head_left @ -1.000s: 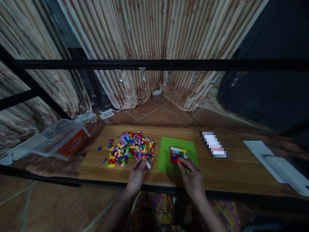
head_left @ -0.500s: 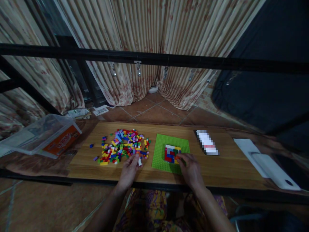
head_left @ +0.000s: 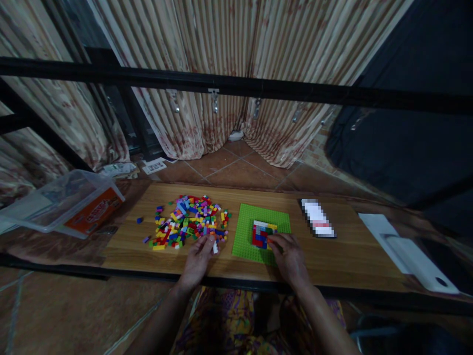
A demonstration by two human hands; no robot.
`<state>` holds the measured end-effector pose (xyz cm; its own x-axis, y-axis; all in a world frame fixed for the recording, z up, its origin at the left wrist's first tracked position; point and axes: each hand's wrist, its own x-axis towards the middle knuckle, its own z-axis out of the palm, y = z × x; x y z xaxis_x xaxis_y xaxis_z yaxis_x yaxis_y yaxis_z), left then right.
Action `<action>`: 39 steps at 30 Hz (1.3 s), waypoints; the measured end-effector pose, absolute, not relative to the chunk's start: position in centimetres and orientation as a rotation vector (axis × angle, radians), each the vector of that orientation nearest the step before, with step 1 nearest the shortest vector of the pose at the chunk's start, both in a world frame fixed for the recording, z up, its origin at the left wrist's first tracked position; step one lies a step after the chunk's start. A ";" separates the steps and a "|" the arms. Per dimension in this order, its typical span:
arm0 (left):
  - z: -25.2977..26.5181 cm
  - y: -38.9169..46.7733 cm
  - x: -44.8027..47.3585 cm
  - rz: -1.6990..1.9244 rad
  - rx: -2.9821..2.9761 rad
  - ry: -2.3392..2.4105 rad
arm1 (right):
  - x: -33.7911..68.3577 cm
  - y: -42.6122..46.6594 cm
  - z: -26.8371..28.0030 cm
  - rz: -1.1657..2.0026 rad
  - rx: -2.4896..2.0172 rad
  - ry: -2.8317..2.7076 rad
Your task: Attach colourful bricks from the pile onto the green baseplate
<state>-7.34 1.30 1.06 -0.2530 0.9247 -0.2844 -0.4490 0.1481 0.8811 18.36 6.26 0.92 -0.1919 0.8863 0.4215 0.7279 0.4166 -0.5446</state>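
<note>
My left hand (head_left: 198, 256) is closed, with a white toy brick (head_left: 215, 247) pinched between thumb and fingers. It is at the near edge of a loose pile of toy bricks (head_left: 188, 223) in many colours. A green studded baseplate (head_left: 244, 231) lies to the right of the pile. On it sits a low block of joined bricks (head_left: 260, 233) in white, red, blue, yellow and green. My right hand (head_left: 290, 255) reaches over the baseplate from the near right, its fingertips pressed together at the right side of this block. What they grip, if anything, is too small to make out.
A phone with a blurred screen (head_left: 318, 218) lies right of the baseplate on the wooden board (head_left: 332, 264). Farther right are a white sheet (head_left: 375, 224) and a white flat device (head_left: 419, 264). A clear plastic box (head_left: 61, 202) stands at left. A black bar (head_left: 236, 83) crosses beyond the table.
The camera view has shifted slightly. More blue shows on the middle of the brick block, where red stood out before. Both hands stay in nearly the same places.
</note>
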 end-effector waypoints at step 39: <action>2.4 1.1 -6.9 1.400 0.479 1.173 | 16.4 6.6 -1.1 0.215 -1.726 -1.586</action>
<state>-6.94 1.15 2.37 -0.2278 0.9114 -0.3428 -0.4975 0.1937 0.8456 16.41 6.64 -1.06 0.2117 0.9073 0.3633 0.7781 0.0685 -0.6244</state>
